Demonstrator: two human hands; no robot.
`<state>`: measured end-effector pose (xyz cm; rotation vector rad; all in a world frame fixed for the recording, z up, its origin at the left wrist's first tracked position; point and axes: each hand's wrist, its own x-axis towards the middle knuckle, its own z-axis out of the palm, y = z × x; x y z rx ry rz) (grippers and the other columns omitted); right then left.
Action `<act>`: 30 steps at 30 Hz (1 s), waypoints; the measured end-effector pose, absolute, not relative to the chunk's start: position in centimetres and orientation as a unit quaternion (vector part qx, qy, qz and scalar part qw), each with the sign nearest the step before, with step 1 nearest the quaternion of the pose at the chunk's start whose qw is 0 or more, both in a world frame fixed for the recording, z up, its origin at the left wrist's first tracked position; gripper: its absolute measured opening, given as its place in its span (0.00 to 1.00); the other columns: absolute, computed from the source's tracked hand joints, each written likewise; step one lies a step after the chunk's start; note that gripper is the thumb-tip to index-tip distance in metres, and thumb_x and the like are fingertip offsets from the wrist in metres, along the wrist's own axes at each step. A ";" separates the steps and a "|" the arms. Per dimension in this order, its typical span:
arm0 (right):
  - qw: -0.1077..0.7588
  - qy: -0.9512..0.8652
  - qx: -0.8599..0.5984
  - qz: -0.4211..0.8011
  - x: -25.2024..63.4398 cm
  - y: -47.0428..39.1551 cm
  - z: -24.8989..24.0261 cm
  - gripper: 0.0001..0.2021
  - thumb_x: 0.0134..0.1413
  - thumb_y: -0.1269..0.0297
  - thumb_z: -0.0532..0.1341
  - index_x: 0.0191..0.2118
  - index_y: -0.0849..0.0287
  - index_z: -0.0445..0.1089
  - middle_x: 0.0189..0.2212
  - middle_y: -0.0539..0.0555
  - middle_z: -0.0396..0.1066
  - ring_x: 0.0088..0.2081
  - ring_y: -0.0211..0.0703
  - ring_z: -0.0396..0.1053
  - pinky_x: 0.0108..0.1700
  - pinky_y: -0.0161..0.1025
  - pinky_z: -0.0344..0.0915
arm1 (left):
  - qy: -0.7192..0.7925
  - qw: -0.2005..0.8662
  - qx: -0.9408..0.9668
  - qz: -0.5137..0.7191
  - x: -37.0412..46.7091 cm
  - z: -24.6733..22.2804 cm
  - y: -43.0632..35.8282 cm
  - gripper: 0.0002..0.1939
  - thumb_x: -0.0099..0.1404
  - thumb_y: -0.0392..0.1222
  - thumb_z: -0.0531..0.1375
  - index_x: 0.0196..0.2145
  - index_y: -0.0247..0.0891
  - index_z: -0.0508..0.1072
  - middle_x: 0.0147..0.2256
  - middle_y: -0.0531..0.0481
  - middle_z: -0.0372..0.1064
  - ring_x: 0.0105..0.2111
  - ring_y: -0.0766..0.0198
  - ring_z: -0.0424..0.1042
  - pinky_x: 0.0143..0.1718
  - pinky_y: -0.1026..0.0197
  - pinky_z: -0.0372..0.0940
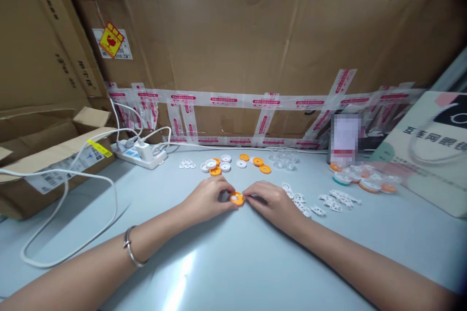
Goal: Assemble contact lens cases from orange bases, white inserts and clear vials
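Note:
My left hand [208, 198] has thumb and fingers closed around the left edge of a small round orange plastic piece [238, 201] at the middle of the table. A whitish part shows inside its rim. The fingertips of my right hand [274, 202] are pinched together at the right edge of this piece; whatever is between them is too small to make out. Just beyond lie white round caps [225, 167] and orange rings [265, 169]. To the right of my right hand, white lattice-like plastic pieces [330, 202] are spread in rows.
Small white parts [187, 164] lie at the back left, near a power strip [156, 159] with white cables. Clear plastic pieces [284, 159] stand at the back. Assembled round items [370, 182] are piled right, beside a leaning printed box [430, 155]. Cardboard boxes [219, 34] wall the rear.

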<state>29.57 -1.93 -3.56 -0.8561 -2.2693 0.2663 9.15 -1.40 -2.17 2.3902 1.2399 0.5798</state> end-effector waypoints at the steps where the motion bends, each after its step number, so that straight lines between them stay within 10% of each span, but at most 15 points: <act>1: 0.340 -0.876 -0.327 0.098 29.5 -1.9 -3.6 0.07 0.55 0.72 0.56 0.35 0.57 0.70 0.30 0.52 0.74 0.34 0.40 0.70 0.37 0.38 0.67 | 0.443 0.195 0.849 0.214 9.2 -2.3 -1.4 0.14 0.56 0.51 0.61 0.37 0.40 0.74 0.34 0.50 0.68 0.35 0.62 0.66 0.37 0.62 0.59; 30: 0.279 -0.923 -0.266 0.004 29.6 -1.9 -3.8 0.08 0.58 0.70 0.53 0.39 0.58 0.69 0.33 0.56 0.73 0.37 0.43 0.69 0.39 0.41 0.66 | 0.459 0.223 0.829 0.229 9.6 -2.6 -1.5 0.13 0.53 0.48 0.63 0.35 0.39 0.73 0.34 0.51 0.67 0.34 0.62 0.65 0.37 0.62 0.60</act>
